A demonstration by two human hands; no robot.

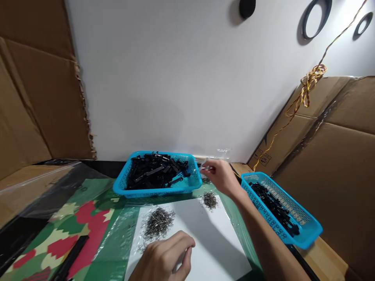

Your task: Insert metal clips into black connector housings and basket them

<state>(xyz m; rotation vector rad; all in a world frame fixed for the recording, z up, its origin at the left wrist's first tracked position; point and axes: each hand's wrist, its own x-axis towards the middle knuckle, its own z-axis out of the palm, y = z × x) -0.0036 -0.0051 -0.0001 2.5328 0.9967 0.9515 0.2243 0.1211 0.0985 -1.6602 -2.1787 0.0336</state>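
My left hand [166, 255] is over the front of a white sheet [199, 230], its fingers curled in with thumb and forefinger close together. Whatever it may hold is hidden. Just beyond it is a larger pile of tiny metal pieces [159, 222]. Farther back, my right hand [221, 175] is closed in a pinch at the right end of a blue basket [156, 192] full of black plastic parts [154, 169]. Something small and pale shows at its fingertips, too small to name. A smaller pile of metal pieces [210, 200] lies below that hand.
A second blue basket [307, 238] with black parts stands at the right. A long black piece [70, 259] lies on the patterned cloth [93, 222] at left. Cardboard walls [331, 168] flank the table, a white wall [175, 78] behind; a twisted yellow cord [306, 84] hangs right.
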